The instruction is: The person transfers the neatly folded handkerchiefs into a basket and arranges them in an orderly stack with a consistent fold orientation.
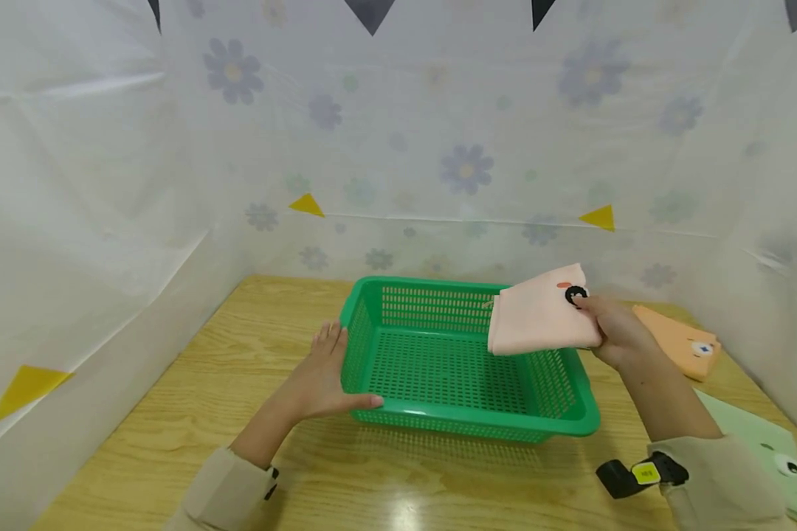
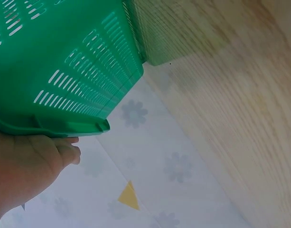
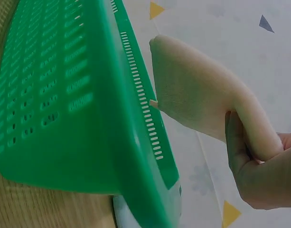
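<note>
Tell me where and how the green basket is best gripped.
Probably by the rim of the green basket at both short ends, one hand coming from each side: it juts outward above sloping walls, offering a lip. The left hand touches the left end.

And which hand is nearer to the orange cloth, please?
Right. The right hand, holding the pink cloth, is just left of the orange cloth in the head view; the left hand is farther, at the left end of the green basket.

From above, the green basket (image 1: 452, 419) is open beside the pink cloth (image 1: 534, 317); walls (image 1: 558, 383) block its sides.
</note>
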`<action>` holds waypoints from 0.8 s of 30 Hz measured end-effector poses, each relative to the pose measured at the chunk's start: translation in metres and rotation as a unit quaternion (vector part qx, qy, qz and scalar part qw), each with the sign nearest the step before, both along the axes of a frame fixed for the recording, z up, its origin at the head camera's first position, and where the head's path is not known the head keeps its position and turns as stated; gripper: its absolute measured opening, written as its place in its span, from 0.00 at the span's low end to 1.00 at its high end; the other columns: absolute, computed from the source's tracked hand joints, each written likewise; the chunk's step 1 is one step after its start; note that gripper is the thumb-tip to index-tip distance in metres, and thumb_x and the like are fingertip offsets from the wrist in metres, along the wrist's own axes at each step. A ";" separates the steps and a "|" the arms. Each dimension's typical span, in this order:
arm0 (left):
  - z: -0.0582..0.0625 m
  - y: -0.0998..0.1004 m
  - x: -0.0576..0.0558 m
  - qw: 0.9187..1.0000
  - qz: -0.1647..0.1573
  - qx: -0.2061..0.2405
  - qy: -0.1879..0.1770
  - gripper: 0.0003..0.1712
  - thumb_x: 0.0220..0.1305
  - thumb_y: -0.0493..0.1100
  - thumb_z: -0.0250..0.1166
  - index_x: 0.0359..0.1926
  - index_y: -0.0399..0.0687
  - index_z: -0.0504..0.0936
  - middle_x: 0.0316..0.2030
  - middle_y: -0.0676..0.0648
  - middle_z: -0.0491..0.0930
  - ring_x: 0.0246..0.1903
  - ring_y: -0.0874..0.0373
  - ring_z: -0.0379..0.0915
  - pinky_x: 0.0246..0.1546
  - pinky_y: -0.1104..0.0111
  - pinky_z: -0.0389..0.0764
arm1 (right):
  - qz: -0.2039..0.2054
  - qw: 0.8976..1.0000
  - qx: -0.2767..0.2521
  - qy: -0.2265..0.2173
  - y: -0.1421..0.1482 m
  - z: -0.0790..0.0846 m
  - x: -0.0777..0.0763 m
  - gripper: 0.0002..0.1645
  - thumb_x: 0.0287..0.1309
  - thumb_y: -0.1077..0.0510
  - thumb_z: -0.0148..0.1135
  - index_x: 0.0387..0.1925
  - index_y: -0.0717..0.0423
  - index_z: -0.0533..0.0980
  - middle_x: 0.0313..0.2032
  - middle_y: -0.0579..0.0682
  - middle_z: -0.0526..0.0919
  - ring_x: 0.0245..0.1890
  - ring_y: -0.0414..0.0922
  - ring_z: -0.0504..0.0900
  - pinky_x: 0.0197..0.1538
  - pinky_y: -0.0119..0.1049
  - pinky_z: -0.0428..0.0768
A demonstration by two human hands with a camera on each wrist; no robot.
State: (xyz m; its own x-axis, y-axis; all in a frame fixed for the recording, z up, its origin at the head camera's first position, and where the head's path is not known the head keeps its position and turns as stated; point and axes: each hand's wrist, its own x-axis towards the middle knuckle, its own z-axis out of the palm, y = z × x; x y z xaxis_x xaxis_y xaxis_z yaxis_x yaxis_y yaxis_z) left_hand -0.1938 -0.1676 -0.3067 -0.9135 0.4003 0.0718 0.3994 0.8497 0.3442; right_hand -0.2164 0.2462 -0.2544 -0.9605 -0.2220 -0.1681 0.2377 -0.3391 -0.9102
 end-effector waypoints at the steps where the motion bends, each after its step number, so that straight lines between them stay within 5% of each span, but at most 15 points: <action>1: 0.000 0.000 0.000 1.000 0.000 -0.001 0.001 0.70 0.46 0.73 0.62 0.71 0.31 0.39 0.72 0.35 0.31 0.72 0.40 0.25 0.70 0.48 0.42 | 0.000 1.000 0.005 0.001 -0.001 -0.001 0.000 0.47 0.67 0.54 0.47 0.72 0.54 0.28 0.35 0.38 0.79 0.35 0.34 0.81 0.36 0.27 0.79; 24: 0.000 0.001 -0.001 1.000 0.003 0.001 -0.003 0.70 0.46 0.73 0.63 0.71 0.32 0.38 0.72 0.35 0.31 0.72 0.41 0.23 0.71 0.49 0.39 | 0.013 0.999 0.053 0.007 -0.035 -0.010 -0.001 0.45 0.69 0.53 0.44 0.71 0.61 0.29 0.34 0.36 0.78 0.34 0.31 0.79 0.38 0.24 0.78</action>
